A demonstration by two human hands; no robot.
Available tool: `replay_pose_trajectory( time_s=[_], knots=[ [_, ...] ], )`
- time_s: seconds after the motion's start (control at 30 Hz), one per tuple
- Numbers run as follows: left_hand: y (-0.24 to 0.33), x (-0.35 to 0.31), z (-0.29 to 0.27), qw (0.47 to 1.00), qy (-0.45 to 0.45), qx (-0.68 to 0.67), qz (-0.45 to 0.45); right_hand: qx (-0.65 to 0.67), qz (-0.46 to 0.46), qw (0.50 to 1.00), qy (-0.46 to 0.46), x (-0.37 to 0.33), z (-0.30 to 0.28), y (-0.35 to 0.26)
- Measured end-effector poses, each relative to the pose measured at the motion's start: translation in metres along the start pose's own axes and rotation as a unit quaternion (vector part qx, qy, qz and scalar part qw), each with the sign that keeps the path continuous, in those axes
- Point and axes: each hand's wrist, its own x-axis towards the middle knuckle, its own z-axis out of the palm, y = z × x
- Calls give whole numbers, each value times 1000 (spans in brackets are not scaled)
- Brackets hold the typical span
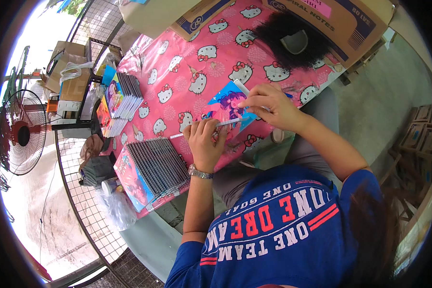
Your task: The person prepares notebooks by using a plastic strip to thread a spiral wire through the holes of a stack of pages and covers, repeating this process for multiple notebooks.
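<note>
A notebook with a bright cartoon cover lies in front of me on the pink patterned tablecloth. My left hand, with a metal watch at its wrist, curls its fingers over a thin pale rod along the notebook's near edge; it looks like a binding coil. My right hand is over the notebook's right side, thumb and fingers bent together near the cover; what they pinch, if anything, is too small to tell. A white strip sticks out beyond the right fingers.
Spiral notebooks stand in a stack at the near left, with another pile behind. A black bristly brush lies by a cardboard box at the far right. A fan and wire mesh are left of the table.
</note>
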Motion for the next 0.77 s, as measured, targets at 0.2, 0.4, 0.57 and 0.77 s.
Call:
replay_pose_trajectory(
  time_s=[0.2, 0.4, 0.57, 0.77],
  knots=[
    [0, 2, 2, 1000, 8, -6, -1, 165, 41, 985, -28, -8, 7, 4],
    [8, 7, 6, 1000, 1, 13, 2, 261, 265, 917, -143, 2, -10, -13],
    [31, 22, 16, 998, -1, -1, 68, 149, 93, 984, -42, 0, -3, -11],
    [35, 25, 18, 997, -58, 3, 55, 45, 150, 980, -124, 7, -12, -26]
  ],
)
